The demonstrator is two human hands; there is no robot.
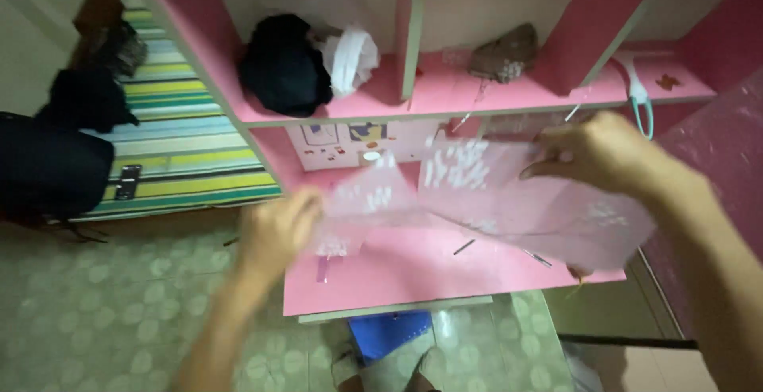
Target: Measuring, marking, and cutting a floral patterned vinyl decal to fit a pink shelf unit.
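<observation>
Now both hands, left hand point(278, 229) and right hand point(592, 149), pinch the thin pink plastic bag point(485, 201) shut-fingered, stretching it open between them; next it needs spreading wider.

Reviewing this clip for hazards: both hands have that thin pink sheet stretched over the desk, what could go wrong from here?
1. The thin pink sheet is pulled between the left hand and right hand; it looks flimsy and might tear.
2. It hangs over small loose items on the pink desk, so it could sweep them off.
3. The frame is blurred from motion, so either grip may slip.
</observation>
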